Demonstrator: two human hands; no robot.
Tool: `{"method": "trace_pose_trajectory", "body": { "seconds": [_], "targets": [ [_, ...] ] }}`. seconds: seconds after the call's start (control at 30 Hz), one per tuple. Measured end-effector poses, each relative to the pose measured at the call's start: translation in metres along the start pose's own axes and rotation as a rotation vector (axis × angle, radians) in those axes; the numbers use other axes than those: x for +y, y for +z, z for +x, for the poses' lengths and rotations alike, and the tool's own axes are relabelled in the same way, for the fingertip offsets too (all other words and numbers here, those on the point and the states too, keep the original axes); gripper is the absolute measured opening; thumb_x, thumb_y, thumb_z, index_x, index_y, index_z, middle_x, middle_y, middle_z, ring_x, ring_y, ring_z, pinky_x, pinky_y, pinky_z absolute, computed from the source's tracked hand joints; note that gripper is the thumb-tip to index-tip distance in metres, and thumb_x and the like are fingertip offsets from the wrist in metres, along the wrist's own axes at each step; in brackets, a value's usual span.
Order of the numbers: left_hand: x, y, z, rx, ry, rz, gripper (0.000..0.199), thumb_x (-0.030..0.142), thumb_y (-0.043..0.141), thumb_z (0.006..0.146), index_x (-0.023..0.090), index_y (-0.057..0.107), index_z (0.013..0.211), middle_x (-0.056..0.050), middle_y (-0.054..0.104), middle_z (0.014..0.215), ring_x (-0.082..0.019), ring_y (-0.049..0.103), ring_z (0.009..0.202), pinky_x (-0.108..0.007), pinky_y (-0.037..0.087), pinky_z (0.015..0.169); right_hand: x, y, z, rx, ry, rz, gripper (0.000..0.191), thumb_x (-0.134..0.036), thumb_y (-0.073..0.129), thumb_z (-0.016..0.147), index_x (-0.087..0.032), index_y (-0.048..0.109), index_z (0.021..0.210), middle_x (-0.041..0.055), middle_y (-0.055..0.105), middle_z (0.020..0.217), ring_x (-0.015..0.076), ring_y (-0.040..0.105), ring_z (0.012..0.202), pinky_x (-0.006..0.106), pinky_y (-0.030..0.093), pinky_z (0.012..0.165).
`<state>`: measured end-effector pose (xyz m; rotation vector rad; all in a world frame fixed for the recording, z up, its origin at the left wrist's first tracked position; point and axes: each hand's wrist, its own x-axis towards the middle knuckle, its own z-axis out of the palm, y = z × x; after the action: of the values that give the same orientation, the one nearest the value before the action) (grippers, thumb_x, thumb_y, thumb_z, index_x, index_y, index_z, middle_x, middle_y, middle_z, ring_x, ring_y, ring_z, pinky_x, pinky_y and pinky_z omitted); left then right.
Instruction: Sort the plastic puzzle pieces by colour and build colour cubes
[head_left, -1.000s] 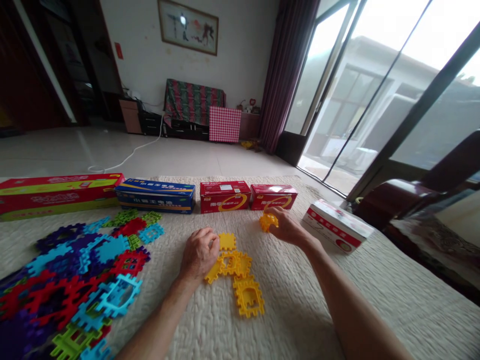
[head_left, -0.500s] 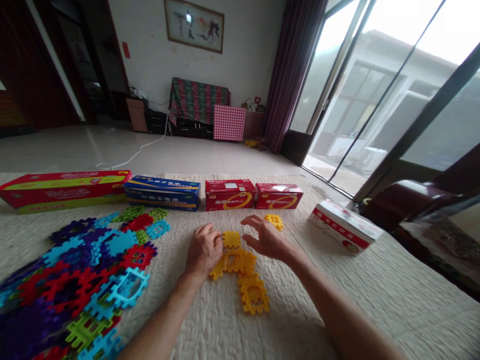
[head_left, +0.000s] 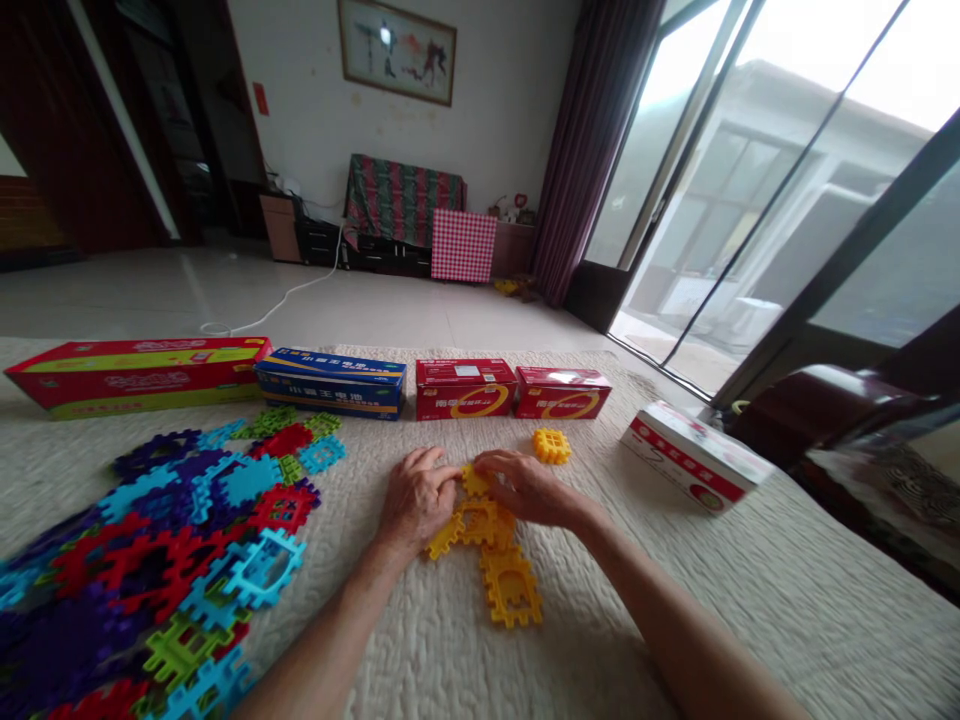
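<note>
My left hand (head_left: pixel 421 497) is closed with its fingertips at the left edge of a small yellow interlocking building tile (head_left: pixel 473 481). From the other side my right hand (head_left: pixel 531 487) grips the same tile, its fingers covering the right part. Just nearer to me lie joined yellow tiles with cut-out openings (head_left: pixel 478 522), partly beneath my hands. A yellow window-shaped tile (head_left: pixel 511 590) lies at their near end. Beyond my right wrist sits a separate yellow block (head_left: pixel 552 446) with a grid face.
A heap of red, blue, green and purple tiles (head_left: pixel 157 560) spreads at the left. Along the far side stand a long red-and-green box (head_left: pixel 142 378), a blue box (head_left: pixel 330 385) and two red boxes (head_left: pixel 465 390). A white-and-red box (head_left: pixel 694 455) stands at the right.
My right hand has moved left and down from above the cloth onto the small yellow tile, its fingers closing at the tile's right side. The left hand stays at the left side.
</note>
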<state>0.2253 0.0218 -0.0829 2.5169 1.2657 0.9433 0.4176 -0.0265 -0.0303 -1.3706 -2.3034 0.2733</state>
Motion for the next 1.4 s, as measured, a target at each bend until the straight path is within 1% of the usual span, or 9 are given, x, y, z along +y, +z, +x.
{"method": "trace_pose_trajectory", "body": {
  "seconds": [0.1, 0.23, 0.43, 0.67, 0.8, 0.93, 1.13, 1.27, 1.4],
  "targets": [
    [0.001, 0.0, -0.001, -0.001, 0.015, 0.004, 0.036, 0.014, 0.051, 0.08, 0.029, 0.072, 0.104, -0.005, 0.063, 0.122, -0.027, 0.052, 0.117, -0.046, 0.043, 0.099, 0.001, 0.0, 0.0, -0.047, 0.013, 0.013, 0.034, -0.009, 0.056, 0.074, -0.02, 0.063, 0.106, 0.0067, 0.067, 0.11, 0.0193, 0.062, 0.102, 0.033, 0.048, 0.09],
    [0.0, 0.001, 0.0, 0.036, 0.02, -0.018, 0.031, 0.015, 0.052, 0.08, 0.027, 0.073, 0.1, -0.006, 0.065, 0.117, -0.026, 0.054, 0.114, -0.045, 0.043, 0.099, -0.002, 0.004, 0.001, -0.047, 0.037, -0.012, 0.035, -0.008, 0.056, 0.071, -0.018, 0.063, 0.104, 0.0085, 0.065, 0.11, 0.0205, 0.061, 0.101, 0.034, 0.047, 0.09],
    [-0.006, 0.006, 0.002, 0.155, 0.002, -0.077, 0.027, 0.014, 0.051, 0.078, 0.017, 0.071, 0.097, -0.009, 0.068, 0.107, -0.024, 0.06, 0.103, -0.039, 0.047, 0.095, 0.003, -0.005, -0.002, 0.065, 0.106, -0.018, 0.041, -0.014, 0.061, 0.071, -0.02, 0.06, 0.111, 0.008, 0.064, 0.11, 0.0207, 0.061, 0.097, 0.035, 0.049, 0.086],
    [-0.005, 0.005, 0.002, 0.163, 0.016, -0.076, 0.026, 0.014, 0.049, 0.078, 0.017, 0.071, 0.092, -0.008, 0.069, 0.103, -0.023, 0.061, 0.099, -0.039, 0.049, 0.093, 0.054, -0.05, -0.018, 0.322, 0.246, -0.155, 0.043, -0.013, 0.057, 0.072, -0.021, 0.059, 0.114, 0.0093, 0.063, 0.112, 0.0222, 0.062, 0.097, 0.039, 0.049, 0.086],
    [-0.004, 0.004, 0.002, 0.167, 0.019, -0.076, 0.025, 0.014, 0.05, 0.078, 0.016, 0.071, 0.091, -0.009, 0.069, 0.102, -0.023, 0.061, 0.098, -0.038, 0.049, 0.092, 0.082, -0.053, -0.03, 0.293, 0.326, -0.181, 0.043, -0.013, 0.057, 0.071, -0.02, 0.061, 0.113, 0.011, 0.064, 0.113, 0.0248, 0.062, 0.101, 0.043, 0.048, 0.09],
    [-0.005, 0.005, 0.002, 0.163, 0.02, -0.076, 0.024, 0.015, 0.05, 0.078, 0.016, 0.071, 0.091, -0.009, 0.069, 0.102, -0.023, 0.06, 0.099, -0.039, 0.049, 0.092, 0.092, -0.046, -0.034, 0.25, 0.351, -0.169, 0.047, -0.011, 0.056, 0.068, -0.02, 0.061, 0.114, 0.0108, 0.064, 0.115, 0.025, 0.062, 0.103, 0.045, 0.048, 0.093],
    [-0.006, 0.006, 0.002, 0.166, 0.017, -0.069, 0.024, 0.015, 0.049, 0.078, 0.018, 0.07, 0.09, -0.007, 0.069, 0.102, -0.022, 0.061, 0.098, -0.038, 0.049, 0.092, 0.079, -0.051, -0.028, 0.316, 0.241, -0.175, 0.051, -0.01, 0.054, 0.067, -0.02, 0.06, 0.117, 0.011, 0.058, 0.124, 0.0254, 0.055, 0.116, 0.045, 0.044, 0.098],
    [-0.006, 0.005, 0.003, 0.158, -0.006, -0.09, 0.025, 0.016, 0.048, 0.079, 0.018, 0.07, 0.091, -0.007, 0.069, 0.102, -0.022, 0.061, 0.1, -0.037, 0.048, 0.094, 0.05, -0.048, -0.017, 0.369, 0.171, -0.121, 0.039, -0.012, 0.052, 0.073, -0.021, 0.062, 0.11, 0.0074, 0.065, 0.109, 0.0208, 0.062, 0.099, 0.039, 0.049, 0.089],
    [-0.006, 0.004, 0.004, 0.159, -0.035, -0.149, 0.028, 0.014, 0.045, 0.078, 0.018, 0.069, 0.092, -0.007, 0.071, 0.1, -0.021, 0.062, 0.098, -0.037, 0.048, 0.094, 0.015, -0.02, -0.009, 0.292, 0.143, 0.031, 0.03, -0.01, 0.049, 0.075, -0.021, 0.065, 0.097, 0.0038, 0.069, 0.091, 0.0153, 0.063, 0.079, 0.03, 0.051, 0.074]
  ]
}}
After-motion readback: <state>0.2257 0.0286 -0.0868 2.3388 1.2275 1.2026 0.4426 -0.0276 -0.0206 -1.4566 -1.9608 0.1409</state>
